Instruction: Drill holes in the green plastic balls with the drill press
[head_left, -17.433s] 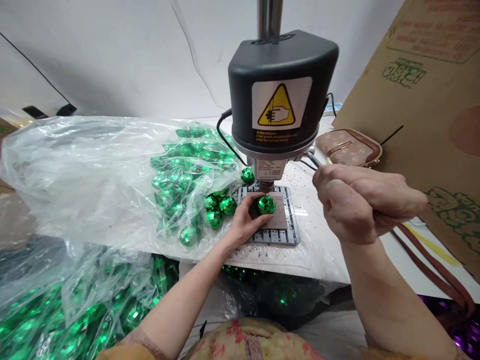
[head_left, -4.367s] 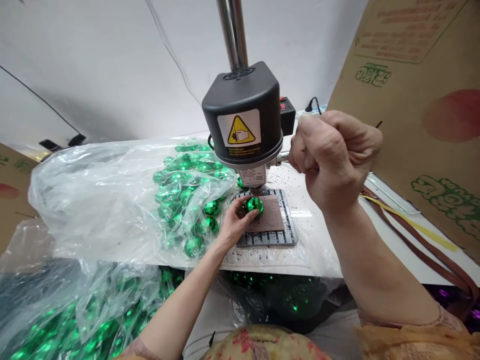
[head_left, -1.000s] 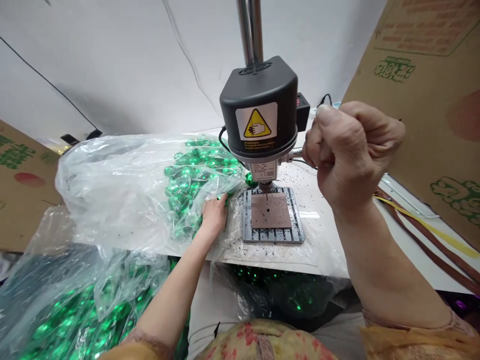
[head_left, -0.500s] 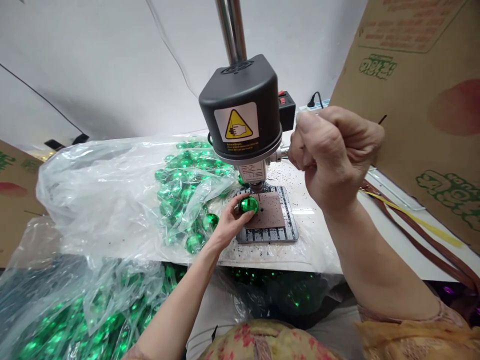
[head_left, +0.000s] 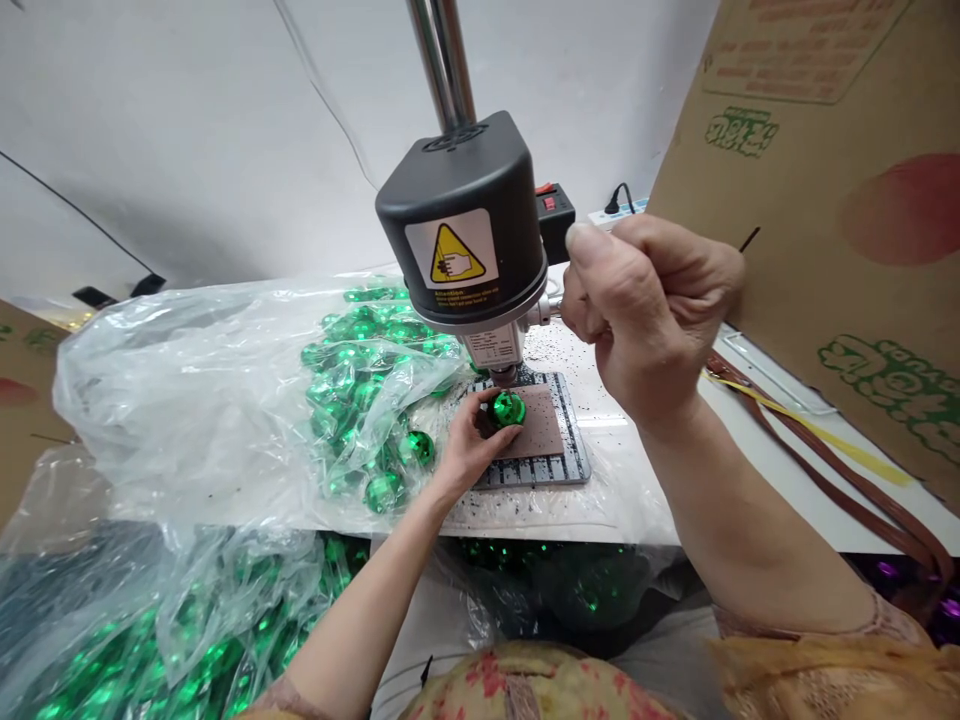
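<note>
My left hand [head_left: 480,440] grips a shiny green faceted ball [head_left: 509,408] between thumb and fingers, over a brown board [head_left: 544,425] on the slotted metal base [head_left: 576,450] of a drill press. Directly above the ball is the drill's chuck [head_left: 505,376], below the black motor housing [head_left: 461,215] with a yellow warning label. To the right of the housing, my right hand [head_left: 652,310] is closed in a fist beside the press's side lever [head_left: 553,306]; whatever lies inside its fingers is hidden.
Many green balls [head_left: 360,380] lie under clear plastic [head_left: 187,380] left of the press. More fill a bag [head_left: 150,650] at the lower left. A cardboard box [head_left: 825,200] stands at the right, near brown straps [head_left: 817,450]. Dark specks are scattered around the base.
The green ball in my left hand has moved right relative to the base, to beneath the chuck. The whole view has shifted slightly. My right hand stays closed by the lever.
</note>
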